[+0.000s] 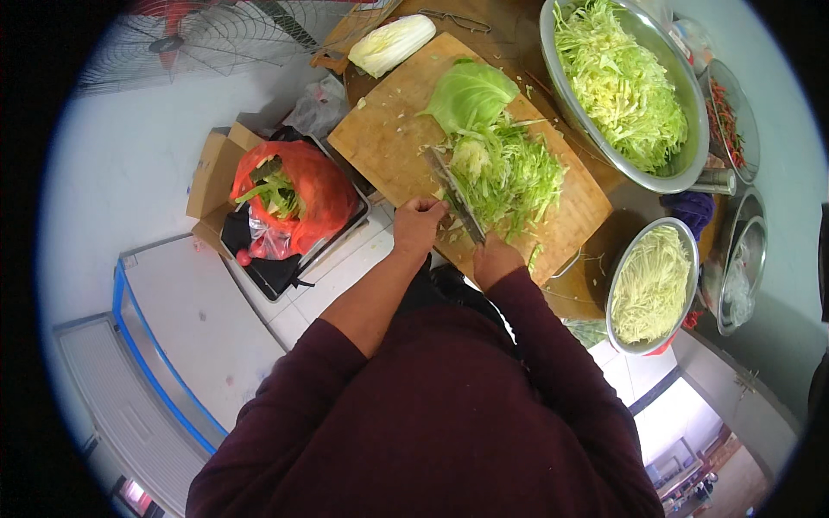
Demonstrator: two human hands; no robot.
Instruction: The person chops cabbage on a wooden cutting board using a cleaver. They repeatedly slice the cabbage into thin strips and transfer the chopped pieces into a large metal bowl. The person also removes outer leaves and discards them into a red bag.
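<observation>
My right hand (497, 260) grips the handle of a kitchen knife (458, 199), whose blade lies slantwise along the left side of a heap of shredded cabbage (511, 171). My left hand (420, 223) is at the near left edge of the wooden cutting board (388, 139), thumb and fingertips drawn together beside the blade. A small pale green scrap shows by those fingertips; whether they pinch it is unclear. Beyond the heap, touching it, is a whole cabbage leaf (473, 94). Small bits of cabbage are scattered over the board.
A large metal basin of shredded cabbage (696, 152) stands at the upper right, with a smaller bowl of pale shreds (612, 304) nearer me. A napa cabbage (394, 45) lies past the board. Left are a red plastic bag of trimmings (330, 201) and a wire-guarded fan (201, 45).
</observation>
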